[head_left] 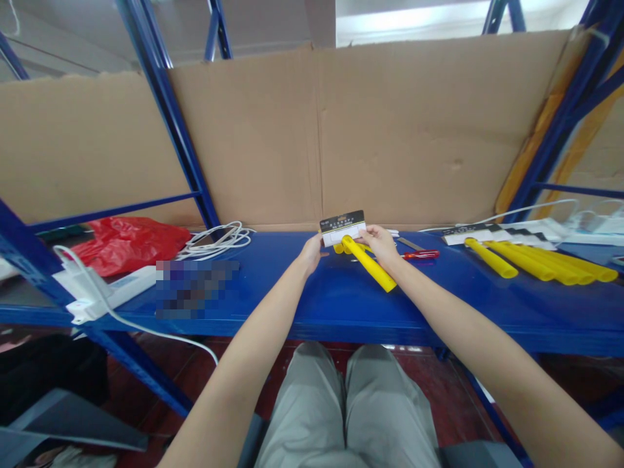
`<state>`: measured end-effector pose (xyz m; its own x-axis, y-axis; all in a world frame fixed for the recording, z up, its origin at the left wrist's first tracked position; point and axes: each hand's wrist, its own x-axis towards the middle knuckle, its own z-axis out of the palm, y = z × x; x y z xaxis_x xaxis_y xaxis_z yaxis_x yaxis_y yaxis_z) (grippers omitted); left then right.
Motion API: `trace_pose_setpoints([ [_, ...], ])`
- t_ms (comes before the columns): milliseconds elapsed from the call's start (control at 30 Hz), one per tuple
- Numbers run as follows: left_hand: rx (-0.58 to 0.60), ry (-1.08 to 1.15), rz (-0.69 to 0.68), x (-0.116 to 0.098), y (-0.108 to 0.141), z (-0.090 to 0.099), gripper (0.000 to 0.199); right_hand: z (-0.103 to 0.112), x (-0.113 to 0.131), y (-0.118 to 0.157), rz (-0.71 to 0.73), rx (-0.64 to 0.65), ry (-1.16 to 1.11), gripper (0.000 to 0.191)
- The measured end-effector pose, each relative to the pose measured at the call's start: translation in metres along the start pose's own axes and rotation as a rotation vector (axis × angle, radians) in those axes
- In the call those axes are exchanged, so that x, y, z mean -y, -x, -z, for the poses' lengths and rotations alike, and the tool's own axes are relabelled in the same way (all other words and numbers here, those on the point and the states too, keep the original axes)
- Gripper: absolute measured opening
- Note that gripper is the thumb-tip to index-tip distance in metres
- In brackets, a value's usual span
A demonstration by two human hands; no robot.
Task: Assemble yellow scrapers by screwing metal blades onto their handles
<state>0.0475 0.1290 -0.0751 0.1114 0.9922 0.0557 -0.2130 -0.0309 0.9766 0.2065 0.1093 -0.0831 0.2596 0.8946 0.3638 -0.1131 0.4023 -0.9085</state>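
Both hands hold up a black and white card (342, 227) above the middle of the blue shelf. My left hand (312, 252) grips its left edge, and my right hand (380, 244) is closed on its right side. A yellow tube (370, 265) slants from the card down to the right, in front of my right hand. Part of another yellow piece (338, 248) shows just under the card. A red screwdriver (422, 255) lies to the right of my right hand.
Several yellow tubes (546, 261) with black and white cards lie at the right. On the left are a white cable coil (221, 239), a red plastic bag (131, 244) and a white power strip (131, 286). Cardboard (390, 136) stands behind the blue shelf (273, 292).
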Motion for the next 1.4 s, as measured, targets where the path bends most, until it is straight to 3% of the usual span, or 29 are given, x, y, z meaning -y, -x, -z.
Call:
trace_pose_setpoints([
  [300, 0.093, 0.207, -0.067, -0.006, 0.001, -0.003, 0.022, 0.004, -0.007, -0.004, 0.091, -0.047, 0.042, 0.007],
  [400, 0.097, 0.139, -0.090, -0.006, 0.003, -0.001, 0.028, 0.005, -0.012, -0.009, 0.116, -0.087, 0.038, 0.008],
  [500, 0.126, 0.041, -0.070, -0.003, 0.004, 0.002, 0.016, 0.006, -0.015, -0.012, 0.118, -0.095, 0.045, 0.009],
  [667, 0.174, 0.034, -0.031, 0.001, 0.002, 0.005, 0.015, 0.007, -0.013, -0.012, 0.091, -0.061, 0.071, 0.008],
  [900, 0.063, 0.060, -0.051, -0.002, -0.003, 0.003, 0.013, 0.009, -0.015, -0.015, 0.104, -0.029, 0.220, 0.017],
  [1067, -0.020, 0.078, -0.052, -0.002, -0.003, 0.002, 0.014, 0.012, -0.008, -0.011, 0.292, -0.036, 0.610, 0.034],
  [1200, -0.061, 0.093, -0.070, -0.001, -0.004, 0.003, 0.016, 0.009, 0.001, 0.000, 0.280, 0.096, 0.812, 0.041],
  [1400, -0.115, 0.094, -0.107, -0.001, -0.005, 0.002, 0.021, 0.003, -0.001, 0.012, 0.169, 0.430, 0.647, 0.055],
])
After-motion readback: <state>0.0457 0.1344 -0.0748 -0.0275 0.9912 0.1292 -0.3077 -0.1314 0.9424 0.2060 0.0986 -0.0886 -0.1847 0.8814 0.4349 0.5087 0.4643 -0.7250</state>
